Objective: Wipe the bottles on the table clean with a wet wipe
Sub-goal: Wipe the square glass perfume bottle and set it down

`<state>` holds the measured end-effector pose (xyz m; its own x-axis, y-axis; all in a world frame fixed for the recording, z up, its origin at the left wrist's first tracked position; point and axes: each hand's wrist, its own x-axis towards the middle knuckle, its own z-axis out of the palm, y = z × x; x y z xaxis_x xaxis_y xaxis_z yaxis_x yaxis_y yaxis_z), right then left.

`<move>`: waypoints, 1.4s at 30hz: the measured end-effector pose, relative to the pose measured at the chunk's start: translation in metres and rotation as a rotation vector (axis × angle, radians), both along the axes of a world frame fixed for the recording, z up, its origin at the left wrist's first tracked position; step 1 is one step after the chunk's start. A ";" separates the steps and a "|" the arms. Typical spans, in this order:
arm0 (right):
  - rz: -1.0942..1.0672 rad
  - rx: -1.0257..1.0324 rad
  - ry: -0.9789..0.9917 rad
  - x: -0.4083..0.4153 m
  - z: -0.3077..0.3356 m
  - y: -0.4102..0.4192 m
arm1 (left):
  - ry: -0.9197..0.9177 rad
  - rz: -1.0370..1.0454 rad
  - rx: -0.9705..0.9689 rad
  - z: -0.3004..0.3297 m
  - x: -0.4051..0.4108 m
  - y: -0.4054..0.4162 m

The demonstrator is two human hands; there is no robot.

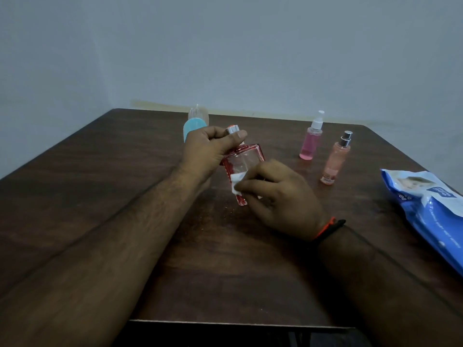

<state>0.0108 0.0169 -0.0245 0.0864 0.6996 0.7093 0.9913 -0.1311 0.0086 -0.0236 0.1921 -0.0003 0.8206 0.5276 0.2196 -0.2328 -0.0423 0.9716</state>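
**Red-edged bottle under the wipe at centre frame**

Starting big: the dark brown wooden table [105, 196] fills the lower two thirds of the frame, its near edge showing at the bottom. At the right edge lies the blue wet wipe pack [431, 211], flat on the wood, glossy, with white panels and print too blurred to read.

Centre frame, here's the action. The left hand [208, 151] is clenched around the top of the square perfume bottle [244, 162], fingers closed on the neck just under its silver cap [232, 129]. The bottle is clear glass with red edges, tilted, cap toward the upper part of the frame and base toward the bottom, held above the tabletop. The right hand [278, 194], with a black and orange band [328, 227] at the wrist, pinches a small folded white wet wipe [236, 182] and presses it against the bottle's lower left edge.

Right of centre stand two slim spray bottles, upright and close together: a pink spray bottle [310, 142] with a white nozzle, and just beside it, nearer the pack, a peach spray bottle [334, 164] with a dark, silvery nozzle.

Behind the left hand, at upper centre, a clear bottle with a blue label [194, 122] is partly hidden.
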 end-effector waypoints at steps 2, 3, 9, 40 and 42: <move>-0.027 -0.006 0.027 0.003 -0.001 -0.004 | 0.008 0.002 -0.032 0.000 -0.001 0.000; -0.069 0.019 0.064 0.005 -0.002 -0.006 | 0.010 0.004 -0.045 0.000 -0.002 0.000; -0.211 0.154 0.198 0.013 -0.001 -0.011 | 0.042 0.011 -0.064 -0.001 -0.002 0.000; -0.216 0.318 0.138 0.007 0.008 -0.006 | -0.049 -0.081 -0.058 0.011 -0.011 -0.011; -0.202 0.329 0.175 0.007 0.012 -0.004 | -0.080 -0.087 -0.070 0.013 -0.011 -0.010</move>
